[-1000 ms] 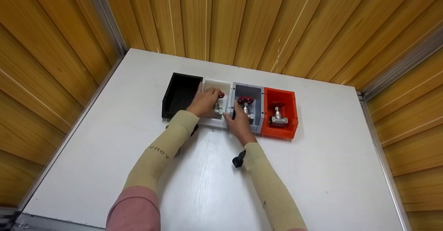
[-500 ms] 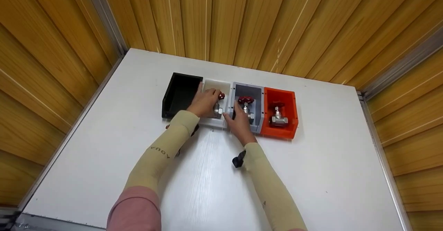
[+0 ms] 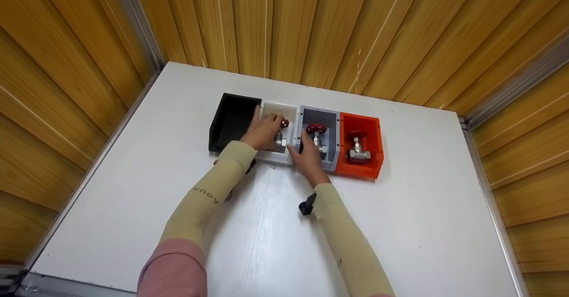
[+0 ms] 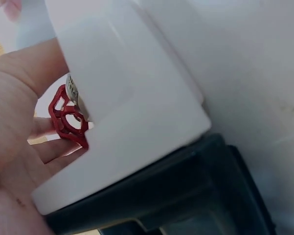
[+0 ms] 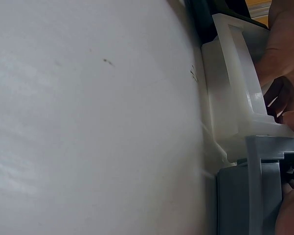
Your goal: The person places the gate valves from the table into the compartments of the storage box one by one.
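In the head view, a row of joined bins holds valves with red handwheels. My left hand [image 3: 262,131] reaches into the white bin [image 3: 279,108] and holds the valve [image 3: 282,142] there, fingers by its red handwheel [image 4: 68,117]. The white front wall hides part of this grip in the left wrist view. My right hand [image 3: 308,158] pinches the wall between the white bin and the grey bin [image 3: 319,111], thumb on the white side and fingers inside the grey one. Another valve [image 3: 317,139] stands in the grey bin, close to those fingers.
An orange bin [image 3: 378,142] at the right end holds a further valve [image 3: 357,152]. The black bin [image 3: 211,139] forms the left end. All stand on a white tabletop [image 3: 413,226], with wood-patterned panels [image 3: 284,30] behind and at both sides.
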`<state>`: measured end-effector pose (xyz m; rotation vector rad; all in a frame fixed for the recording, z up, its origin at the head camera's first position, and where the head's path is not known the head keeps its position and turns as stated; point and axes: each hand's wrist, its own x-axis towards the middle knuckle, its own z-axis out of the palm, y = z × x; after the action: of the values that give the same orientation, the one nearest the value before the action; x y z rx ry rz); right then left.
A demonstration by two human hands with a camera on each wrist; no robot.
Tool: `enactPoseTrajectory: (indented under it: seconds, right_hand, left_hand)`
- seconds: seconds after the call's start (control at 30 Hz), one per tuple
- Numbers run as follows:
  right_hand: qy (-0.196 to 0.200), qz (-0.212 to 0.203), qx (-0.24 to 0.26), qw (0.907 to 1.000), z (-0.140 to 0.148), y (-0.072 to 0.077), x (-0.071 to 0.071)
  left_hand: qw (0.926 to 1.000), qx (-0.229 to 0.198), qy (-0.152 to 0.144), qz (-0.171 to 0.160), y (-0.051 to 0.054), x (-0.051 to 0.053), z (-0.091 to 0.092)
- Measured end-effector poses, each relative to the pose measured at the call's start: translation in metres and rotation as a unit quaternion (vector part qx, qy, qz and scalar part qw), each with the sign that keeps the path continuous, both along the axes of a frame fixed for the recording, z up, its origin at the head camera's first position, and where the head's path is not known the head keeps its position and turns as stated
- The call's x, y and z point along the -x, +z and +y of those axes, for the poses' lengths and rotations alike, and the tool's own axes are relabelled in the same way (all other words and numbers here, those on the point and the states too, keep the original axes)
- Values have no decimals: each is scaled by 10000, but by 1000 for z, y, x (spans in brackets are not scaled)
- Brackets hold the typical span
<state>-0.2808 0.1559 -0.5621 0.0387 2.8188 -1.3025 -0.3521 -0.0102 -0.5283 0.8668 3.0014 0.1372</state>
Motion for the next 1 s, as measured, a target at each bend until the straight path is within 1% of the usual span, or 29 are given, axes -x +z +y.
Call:
enactPoseTrajectory:
  seconds: [0.13, 0.3, 0.43, 0.6, 0.8, 1.0]
  right_hand:
    - [-2, -16, 68, 10000, 0, 0, 0]
    - [13, 11, 66, 10000, 1, -1, 0]
    - [18, -2, 49, 10000, 1, 0, 0]
    - [47, -44, 167, 9998, 1, 2, 0]
    - [31, -51, 109, 9999, 0, 1, 1]
    - [28, -33, 65, 10000, 1, 0, 1]
  left_hand:
    - [9999, 5, 27, -109, 3, -1, -1]
    - [9999, -69, -10, -87, 5, -3, -4]
    - [9999, -128, -10, -109, 9, -6, -4]
    - [9998, -162, -29, -109, 14, -9, -6]
    - [9997, -210, -71, -81, 17, -13, -7]
    - [9995, -280, -132, -33, 18, -16, -8]
